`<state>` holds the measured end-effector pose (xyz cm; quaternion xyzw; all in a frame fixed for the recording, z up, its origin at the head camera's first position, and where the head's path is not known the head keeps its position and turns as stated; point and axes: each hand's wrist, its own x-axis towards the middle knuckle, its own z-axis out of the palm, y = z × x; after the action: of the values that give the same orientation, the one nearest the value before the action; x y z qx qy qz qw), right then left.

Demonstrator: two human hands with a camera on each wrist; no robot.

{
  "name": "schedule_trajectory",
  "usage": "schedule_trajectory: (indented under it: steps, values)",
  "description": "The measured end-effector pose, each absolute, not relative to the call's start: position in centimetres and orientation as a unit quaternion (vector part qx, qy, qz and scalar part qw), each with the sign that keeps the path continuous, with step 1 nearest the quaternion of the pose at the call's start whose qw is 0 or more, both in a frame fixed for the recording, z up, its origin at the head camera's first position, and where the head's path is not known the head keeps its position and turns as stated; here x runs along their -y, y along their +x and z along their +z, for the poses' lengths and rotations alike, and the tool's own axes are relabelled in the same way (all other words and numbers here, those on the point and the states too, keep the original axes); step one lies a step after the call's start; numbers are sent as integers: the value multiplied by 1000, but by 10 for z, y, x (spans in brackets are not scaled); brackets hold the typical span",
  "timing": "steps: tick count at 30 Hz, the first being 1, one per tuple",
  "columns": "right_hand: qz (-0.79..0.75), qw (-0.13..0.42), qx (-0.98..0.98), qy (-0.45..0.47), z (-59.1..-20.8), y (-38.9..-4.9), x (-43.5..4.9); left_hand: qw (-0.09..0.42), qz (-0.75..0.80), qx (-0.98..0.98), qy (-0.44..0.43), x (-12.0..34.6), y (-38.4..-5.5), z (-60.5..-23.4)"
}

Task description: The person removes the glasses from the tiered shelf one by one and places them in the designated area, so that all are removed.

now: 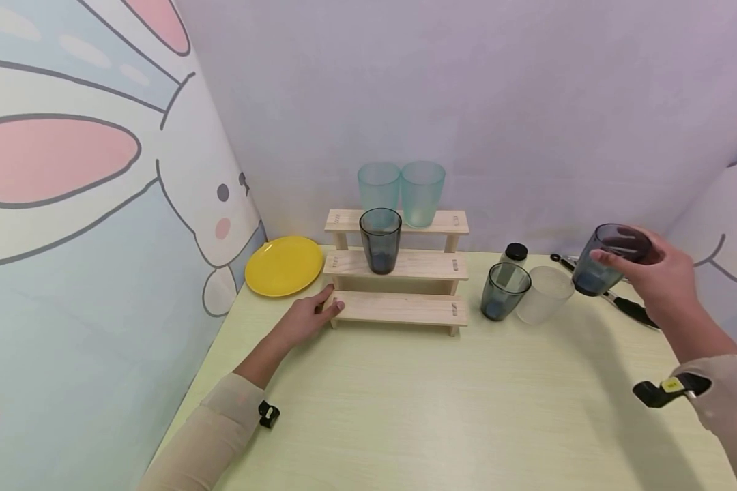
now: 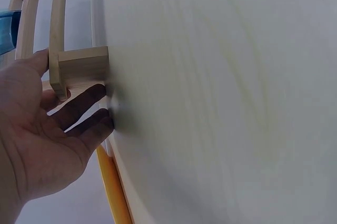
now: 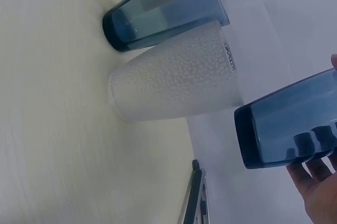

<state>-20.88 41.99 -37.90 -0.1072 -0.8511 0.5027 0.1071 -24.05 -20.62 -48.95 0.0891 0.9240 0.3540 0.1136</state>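
Blue-grey glass (image 1: 600,267), one, head view: in the right hand (image 1: 669,276), thumb and fingers curled round its upper wall; above the desk (image 1: 405,409) at right, mouth up, base down, long axis near upright. Just left of it: frosted cup (image 1: 543,294), second glass (image 1: 497,300). Wooden rack (image 1: 399,308), three steps, long axis left to right; third glass (image 1: 379,249) upright on the middle step, two aqua cups (image 1: 423,191) on the top. Left hand (image 1: 301,320) at the bottom step's left end; yellow plate (image 1: 284,266) beyond.

Left wrist view: thumb and one finger pinch the step's end; other fingers extend loosely below.

Right wrist view: blue-grey glass roughly parallel to frosted cup, base leftward, mouth past the frame edge.
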Motion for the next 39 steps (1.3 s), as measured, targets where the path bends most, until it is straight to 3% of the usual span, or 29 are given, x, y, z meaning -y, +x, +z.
schedule_trajectory:
  steps: [14,39]
  values:
    - [495,101,860,-72,-409,-203,-432,116,354,-924,85,207,-240,-489]
    - [465,38,884,-41,-458,-202,-439,113,354,-925,84,206,-240,-490]
